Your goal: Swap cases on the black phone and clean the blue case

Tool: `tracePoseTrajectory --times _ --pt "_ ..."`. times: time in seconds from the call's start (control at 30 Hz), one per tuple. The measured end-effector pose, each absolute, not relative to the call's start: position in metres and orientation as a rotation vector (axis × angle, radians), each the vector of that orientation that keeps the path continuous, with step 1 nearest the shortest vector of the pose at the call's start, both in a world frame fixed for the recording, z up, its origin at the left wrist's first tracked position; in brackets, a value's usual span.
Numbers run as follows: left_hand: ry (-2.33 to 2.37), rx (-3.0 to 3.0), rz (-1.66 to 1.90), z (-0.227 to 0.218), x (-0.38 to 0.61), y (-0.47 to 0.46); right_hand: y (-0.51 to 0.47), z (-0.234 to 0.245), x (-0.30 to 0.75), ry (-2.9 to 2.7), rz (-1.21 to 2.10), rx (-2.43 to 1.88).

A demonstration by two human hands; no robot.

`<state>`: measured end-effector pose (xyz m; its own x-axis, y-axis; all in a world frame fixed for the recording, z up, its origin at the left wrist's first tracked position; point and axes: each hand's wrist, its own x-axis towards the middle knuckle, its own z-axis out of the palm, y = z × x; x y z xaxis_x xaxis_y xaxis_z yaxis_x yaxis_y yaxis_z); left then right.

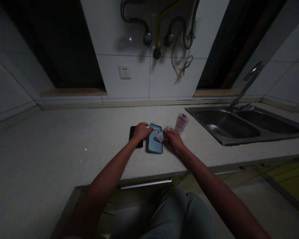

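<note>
A light blue phone case (154, 146) lies on the counter with its inside facing up. My left hand (141, 131) reaches over to its upper left edge, fingers at the camera cutout, and seems to grip the rim. Under that hand lies a dark phone (140, 144), partly covered. My right hand (173, 137) pinches a crumpled whitish wipe (160, 136) and presses it to the inside of the case. Just beyond the right hand stands a clear plastic cup (181, 122) with red print.
A double steel sink (224, 127) with a tap (246, 84) is set into the counter (109, 159) at the right. A socket (124, 72) and hanging hoses (159, 23) are on the tiled wall. A drawer handle (146, 183) runs below the front edge.
</note>
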<state>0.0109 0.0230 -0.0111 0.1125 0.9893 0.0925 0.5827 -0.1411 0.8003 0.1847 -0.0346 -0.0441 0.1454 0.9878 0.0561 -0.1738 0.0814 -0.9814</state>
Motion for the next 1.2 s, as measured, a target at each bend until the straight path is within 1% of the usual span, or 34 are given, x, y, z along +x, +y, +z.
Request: tracePoseTrajectory --times 0.1,0.2,0.43,0.53,0.63,0.73,0.8,0.83,0.93,1.0,1.1,1.2 --pt "1.165 1.357 0.859 -0.012 0.015 0.022 -0.035 -0.043 0.185 -0.971 1.150 -1.063" --pt "0.926 1.040 0.808 -0.017 0.021 0.018 -0.036 -0.042 0.185 -0.956 1.202 -1.028" --pt "0.725 0.801 0.831 -0.023 0.034 0.012 -0.040 -0.034 0.185 -0.963 1.237 -0.953" --pt "0.693 0.693 0.786 -0.025 0.037 0.012 -0.043 -0.031 0.184 -1.000 1.264 -0.903" --pt "0.683 0.626 0.814 -0.029 0.041 0.010 -0.044 -0.029 0.182 -1.035 1.262 -0.861" --pt "0.664 0.590 0.796 -0.031 0.044 0.006 -0.042 -0.031 0.182 -1.033 1.220 -0.880" --pt "0.638 0.583 0.768 -0.032 0.045 0.003 -0.042 -0.034 0.184 -1.046 1.090 -0.963" --pt "0.627 0.581 0.756 -0.031 0.045 0.003 -0.042 -0.035 0.185 -1.072 0.973 -1.026" --pt "0.595 0.571 0.710 -0.032 0.045 0.002 -0.044 -0.040 0.191 -1.202 0.488 -1.207" --pt "0.578 0.559 0.679 -0.032 0.044 0.002 -0.045 -0.042 0.194 -1.278 0.219 -1.256" --pt "0.573 0.543 0.682 -0.031 0.047 0.000 -0.043 -0.044 0.195 -1.419 0.021 -1.247" --pt "0.615 0.530 0.714 -0.031 0.051 -0.002 -0.038 -0.048 0.192 -1.658 -0.038 -1.217"
